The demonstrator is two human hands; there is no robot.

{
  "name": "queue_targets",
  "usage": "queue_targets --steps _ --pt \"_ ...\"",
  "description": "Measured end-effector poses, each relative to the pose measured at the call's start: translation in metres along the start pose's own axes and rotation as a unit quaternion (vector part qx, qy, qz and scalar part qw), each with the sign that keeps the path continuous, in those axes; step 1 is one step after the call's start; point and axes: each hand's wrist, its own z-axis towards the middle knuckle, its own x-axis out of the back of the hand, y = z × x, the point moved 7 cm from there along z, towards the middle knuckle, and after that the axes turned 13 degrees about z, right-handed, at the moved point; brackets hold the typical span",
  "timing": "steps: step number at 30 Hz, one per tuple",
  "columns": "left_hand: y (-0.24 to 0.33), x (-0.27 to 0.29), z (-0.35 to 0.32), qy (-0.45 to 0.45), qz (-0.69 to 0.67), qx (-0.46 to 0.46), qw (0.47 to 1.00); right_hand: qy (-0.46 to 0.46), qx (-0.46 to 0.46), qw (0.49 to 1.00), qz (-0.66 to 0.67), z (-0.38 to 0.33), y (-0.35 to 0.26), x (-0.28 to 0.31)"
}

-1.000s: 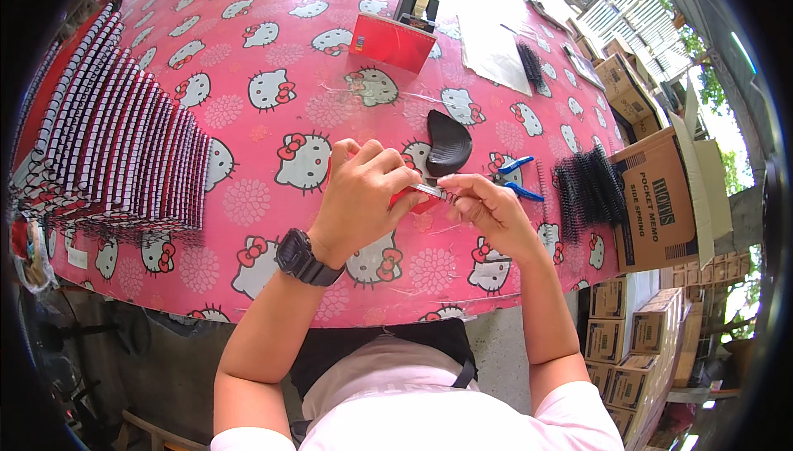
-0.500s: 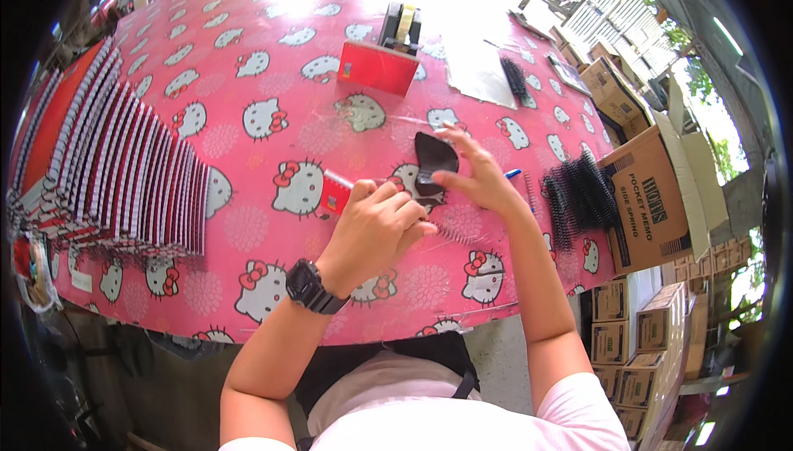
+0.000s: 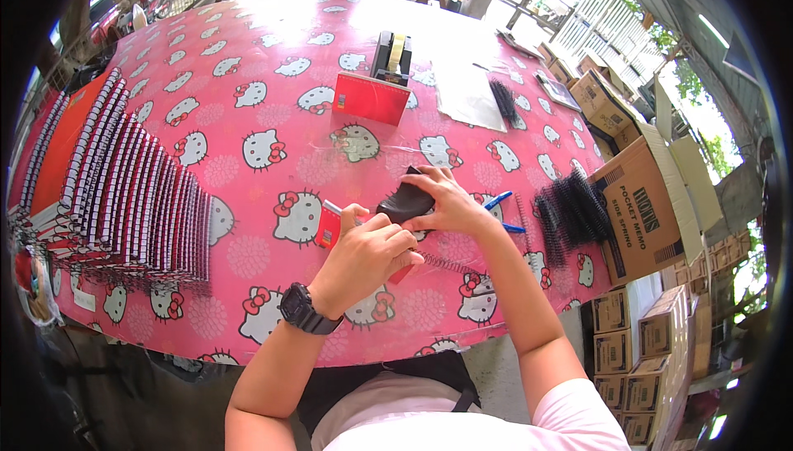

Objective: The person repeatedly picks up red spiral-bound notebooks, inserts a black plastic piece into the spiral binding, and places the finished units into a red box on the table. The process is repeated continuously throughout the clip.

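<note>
My left hand [image 3: 363,254] presses down on a small red notebook [image 3: 330,224] lying on the pink cartoon-cat tablecloth [image 3: 248,104]; a wire spiral binding [image 3: 446,264] sticks out to the right of that hand. My right hand [image 3: 450,201] is closed on a black curved tool [image 3: 405,201] just above the notebook. The two hands touch each other. A black watch [image 3: 300,309] sits on my left wrist. Most of the notebook is hidden under my hands.
A long row of spiral-bound notebooks [image 3: 116,195] stands on edge at the left. A red notebook [image 3: 370,97] leans on a tape dispenser [image 3: 391,54] farther back. Black binding coils [image 3: 570,211], blue pliers [image 3: 499,201] and cardboard boxes [image 3: 640,211] lie at the right.
My right hand reached away from the notebook to the black tool and now grips it, drawn back toward my left hand. My left hand stayed on the red notebook.
</note>
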Motion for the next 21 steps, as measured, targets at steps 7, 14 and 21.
queue_targets --steps 7,14,21 --pt "-0.026 0.015 -0.002 -0.004 0.022 0.008 1.000 0.029 -0.051 0.842 0.536 -0.048 0.023 -0.004" --pt "-0.017 0.007 -0.003 0.040 0.023 0.010 0.999 0.060 -0.088 0.931 0.349 -0.078 -0.002 -0.005" --pt "-0.018 0.006 -0.001 0.041 0.000 0.020 0.999 0.074 -0.065 0.922 0.376 -0.070 0.003 0.010"
